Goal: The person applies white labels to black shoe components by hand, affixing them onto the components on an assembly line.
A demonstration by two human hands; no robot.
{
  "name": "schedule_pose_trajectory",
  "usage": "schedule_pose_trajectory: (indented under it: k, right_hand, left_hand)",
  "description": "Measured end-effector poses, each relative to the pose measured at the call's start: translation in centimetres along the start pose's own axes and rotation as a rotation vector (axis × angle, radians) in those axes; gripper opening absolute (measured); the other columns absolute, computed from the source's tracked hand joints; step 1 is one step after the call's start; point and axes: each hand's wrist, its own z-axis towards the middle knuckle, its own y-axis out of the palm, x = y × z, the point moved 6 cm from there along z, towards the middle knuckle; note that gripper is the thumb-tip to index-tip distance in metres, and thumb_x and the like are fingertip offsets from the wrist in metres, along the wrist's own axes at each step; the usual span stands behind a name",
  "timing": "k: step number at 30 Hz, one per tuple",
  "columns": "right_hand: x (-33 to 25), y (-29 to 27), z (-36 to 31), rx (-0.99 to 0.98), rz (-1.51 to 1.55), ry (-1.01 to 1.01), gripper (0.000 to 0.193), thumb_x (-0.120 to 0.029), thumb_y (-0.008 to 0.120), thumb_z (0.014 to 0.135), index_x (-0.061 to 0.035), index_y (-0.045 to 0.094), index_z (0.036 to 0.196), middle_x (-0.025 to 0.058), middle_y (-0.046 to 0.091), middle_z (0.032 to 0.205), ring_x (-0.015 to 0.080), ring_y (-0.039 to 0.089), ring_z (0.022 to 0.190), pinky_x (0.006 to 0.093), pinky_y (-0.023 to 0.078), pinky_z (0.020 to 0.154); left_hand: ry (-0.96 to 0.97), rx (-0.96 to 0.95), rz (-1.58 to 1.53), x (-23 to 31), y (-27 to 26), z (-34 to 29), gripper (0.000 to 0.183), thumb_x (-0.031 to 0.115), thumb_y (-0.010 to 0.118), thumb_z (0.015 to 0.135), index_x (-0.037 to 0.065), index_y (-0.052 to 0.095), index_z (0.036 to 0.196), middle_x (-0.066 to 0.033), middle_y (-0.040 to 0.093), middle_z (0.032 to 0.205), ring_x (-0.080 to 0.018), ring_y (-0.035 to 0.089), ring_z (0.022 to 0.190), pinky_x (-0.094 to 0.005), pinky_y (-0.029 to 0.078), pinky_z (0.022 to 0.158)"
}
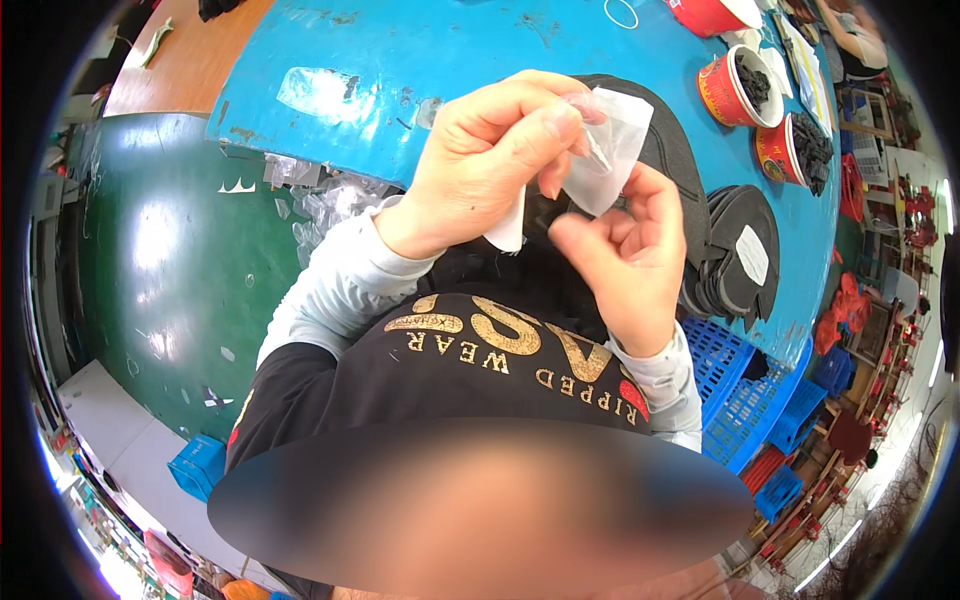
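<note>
Over the near edge of the blue table, my left hand (500,150) pinches a small translucent plastic bag (612,150) between thumb and fingers. A white rounded strip (508,226) sticks out below the same hand; how it is held is hidden. My right hand (635,250) is beside the lower corner of the bag, its fingers half curled and its thumb apart from them. Nothing shows in its grasp. Behind the bag lies a black flat sole-shaped piece (667,150), partly covered by my hands. To its right is a pile of similar black pieces (752,225) with a whitish label on top.
Red paper tubs (720,92) filled with small black pieces stand on the blue table (430,50) at the right. Blue plastic crates (735,400) sit below the table's right side. Clear plastic scraps (335,205) hang or lie at the left edge, above a green floor (160,300).
</note>
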Motion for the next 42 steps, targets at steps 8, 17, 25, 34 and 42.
schedule_pose_trajectory:
  k: [8, 17, 25, 34, 42]
  right_hand:
    - [-1.7, -9.6, 0.3, -0.115, -0.180, 0.186, 0.010, -0.004, 0.064, 0.078, -0.0005, 0.063, 0.088, -0.0005, 0.061, 0.070, 0.0001, 0.044, 0.050, 0.0150, 0.032, 0.045]
    - [-4.2, -5.3, 1.4, 0.306, -1.292, -0.896, 0.028, -0.005, 0.069, 0.064, -0.0126, 0.066, 0.091, 0.0034, 0.060, 0.084, 0.0209, 0.060, 0.067, 0.0304, 0.048, 0.059]
    - [-1.7, -4.2, 0.4, 0.240, -1.275, -0.962, 0.028, -0.004, 0.068, 0.061, -0.0103, 0.066, 0.088, 0.0012, 0.057, 0.077, 0.0178, 0.057, 0.064, 0.0292, 0.044, 0.055]
    - [-0.9, -4.4, 0.2, 0.188, -1.279, -0.893, 0.026, -0.008, 0.067, 0.063, -0.0103, 0.066, 0.089, 0.0008, 0.059, 0.083, 0.0198, 0.057, 0.076, 0.0326, 0.044, 0.065]
    - [2.4, -5.3, -2.9, 0.141, -1.397, -0.531, 0.052, -0.043, 0.061, 0.076, -0.0161, 0.057, 0.120, 0.0065, 0.051, 0.126, 0.0348, 0.042, 0.118, 0.0537, 0.026, 0.096]
  left_hand:
    - [-0.351, -0.002, -0.131, -0.9, -7.2, -0.1, 0.017, 0.008, 0.058, 0.082, 0.003, 0.057, 0.066, -0.0052, 0.059, 0.088, -0.0050, 0.042, 0.055, -0.0192, 0.033, 0.049]
    - [0.172, 0.052, 0.870, 1.9, -5.4, 0.2, 0.017, -0.001, 0.063, 0.073, 0.004, 0.048, 0.066, -0.0017, 0.057, 0.076, -0.0105, 0.047, 0.054, -0.0233, 0.037, 0.048]
    - [0.467, -0.057, 1.197, 2.7, -0.3, -0.1, 0.018, -0.007, 0.059, 0.062, 0.001, 0.043, 0.061, -0.0093, 0.060, 0.085, -0.0176, 0.051, 0.055, -0.0269, 0.042, 0.048]
    - [0.574, -0.557, 1.185, -0.6, 5.4, -1.3, 0.014, 0.009, 0.064, 0.060, 0.003, 0.051, 0.061, -0.0109, 0.056, 0.115, -0.0211, 0.060, 0.091, -0.0283, 0.049, 0.053]
    - [0.503, -0.673, 1.373, -2.5, 3.8, -2.7, 0.011, 0.009, 0.063, 0.063, 0.005, 0.053, 0.063, -0.0111, 0.056, 0.115, -0.0191, 0.056, 0.104, -0.0261, 0.045, 0.054]
